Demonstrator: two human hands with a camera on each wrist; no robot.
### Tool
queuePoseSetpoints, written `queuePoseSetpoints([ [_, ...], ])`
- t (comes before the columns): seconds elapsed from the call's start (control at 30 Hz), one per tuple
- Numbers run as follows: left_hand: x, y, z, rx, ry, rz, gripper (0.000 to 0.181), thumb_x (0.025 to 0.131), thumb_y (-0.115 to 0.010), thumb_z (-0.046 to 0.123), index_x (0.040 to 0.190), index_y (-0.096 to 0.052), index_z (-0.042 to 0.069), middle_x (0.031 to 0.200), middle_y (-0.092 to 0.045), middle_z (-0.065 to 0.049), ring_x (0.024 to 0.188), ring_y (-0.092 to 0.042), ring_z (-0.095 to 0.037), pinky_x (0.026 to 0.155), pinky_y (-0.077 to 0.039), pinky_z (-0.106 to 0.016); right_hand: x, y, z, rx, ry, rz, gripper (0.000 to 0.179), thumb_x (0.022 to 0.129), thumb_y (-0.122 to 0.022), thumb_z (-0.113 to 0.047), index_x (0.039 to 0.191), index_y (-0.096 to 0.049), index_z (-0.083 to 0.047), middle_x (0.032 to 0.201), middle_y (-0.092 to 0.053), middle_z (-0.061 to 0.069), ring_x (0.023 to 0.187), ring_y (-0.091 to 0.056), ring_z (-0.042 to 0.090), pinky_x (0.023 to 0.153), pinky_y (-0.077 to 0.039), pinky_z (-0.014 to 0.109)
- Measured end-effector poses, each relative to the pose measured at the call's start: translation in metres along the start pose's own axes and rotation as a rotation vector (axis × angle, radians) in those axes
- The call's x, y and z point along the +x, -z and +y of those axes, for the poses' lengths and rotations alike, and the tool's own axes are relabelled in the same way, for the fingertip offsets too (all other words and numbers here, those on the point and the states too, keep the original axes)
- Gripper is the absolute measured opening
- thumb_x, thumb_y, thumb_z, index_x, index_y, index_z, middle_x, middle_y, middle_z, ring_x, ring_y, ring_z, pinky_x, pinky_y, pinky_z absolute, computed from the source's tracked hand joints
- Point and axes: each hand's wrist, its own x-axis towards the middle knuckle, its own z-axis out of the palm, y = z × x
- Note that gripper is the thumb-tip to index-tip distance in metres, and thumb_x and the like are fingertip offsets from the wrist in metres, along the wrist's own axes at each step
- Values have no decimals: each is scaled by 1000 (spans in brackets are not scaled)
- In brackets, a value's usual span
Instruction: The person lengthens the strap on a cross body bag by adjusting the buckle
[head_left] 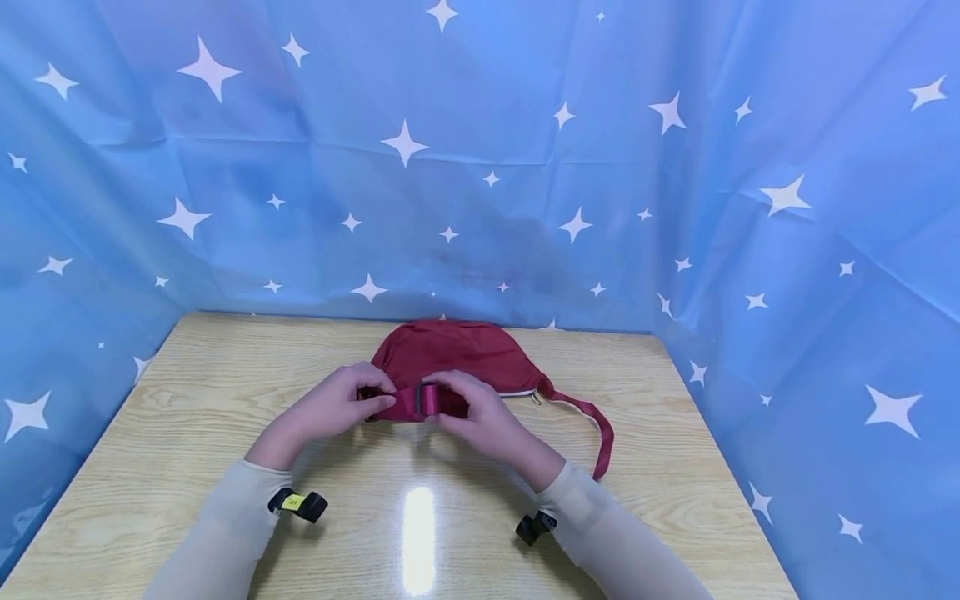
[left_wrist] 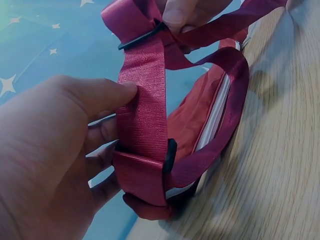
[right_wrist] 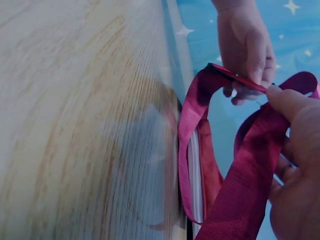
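Note:
A dark red waist bag (head_left: 457, 354) lies toward the far edge of the table, its webbing strap (left_wrist: 143, 110) raised in front of it. My left hand (head_left: 337, 406) pinches the strap between thumb and fingers. Close to a black slider buckle (left_wrist: 142, 38), my right hand (head_left: 480, 417) pinches the strap too, thumb in front and fingers behind. Another black buckle (left_wrist: 171, 155) sits on the strap nearer the bag, below my left thumb in the left wrist view. Part of the bag is hidden behind both hands and the strap.
The strap's slack loop (head_left: 606, 433) trails over the wooden table (head_left: 187, 467) to the right, passing behind my right forearm. A zipper pull (head_left: 536, 399) hangs at the bag's right side. Blue star-patterned cloth (head_left: 495, 158) encloses the table's back and sides.

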Motion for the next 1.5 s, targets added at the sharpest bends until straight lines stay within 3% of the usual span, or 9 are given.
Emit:
queuePoseSetpoints([
  [0.17,4,-4,3,-28,6,-7,12,107,-76,14,100,-80,24,95,-69,10,92,-60,-17,82,-52,-35,1,-2,0,6,-8,-10,50,102,-81,-15,149,-64,-21,140,-68,-5,125,-64,15,104,-57,44],
  [0.33,6,-8,4,-48,24,-11,12,107,-76,14,102,-80,24,92,-70,9,89,-60,-18,78,-52,-34,2,-4,-2,7,-36,-27,51,101,-82,-14,149,-64,-20,143,-67,-5,129,-62,15,109,-55,46],
  [0.5,5,-12,7,-55,59,7,11,106,-77,13,112,-79,23,98,-73,11,93,-66,-15,84,-56,-37,3,-6,-2,7,-49,-24,50,101,-83,-15,148,-65,-22,142,-68,-7,131,-62,12,112,-52,42],
  [0.63,5,-15,8,-38,50,23,19,104,-80,13,121,-75,20,102,-74,11,97,-70,-13,90,-57,-41,3,-6,-3,22,-66,-16,48,101,-84,-18,146,-66,-23,139,-68,-9,129,-63,11,111,-53,42],
  [0.9,4,-20,13,33,51,32,47,91,-95,20,130,-70,23,108,-71,9,99,-67,-14,90,-58,-42,3,-7,-6,45,-98,-7,49,101,-85,-17,145,-66,-23,137,-69,-8,126,-64,12,106,-56,41],
  [1.23,4,-25,16,159,-4,102,54,89,-97,29,136,-72,23,119,-71,6,105,-63,-15,90,-57,-43,2,-7,-7,113,-141,1,53,98,-86,-9,143,-61,-24,127,-75,-7,117,-70,11,104,-57,40],
  [1.5,4,-26,19,192,-55,125,56,86,-99,30,136,-75,20,126,-73,2,112,-65,-17,95,-58,-46,1,-6,-7,122,-149,-13,51,99,-86,-13,142,-62,-24,127,-75,-6,116,-70,11,103,-58,40],
])
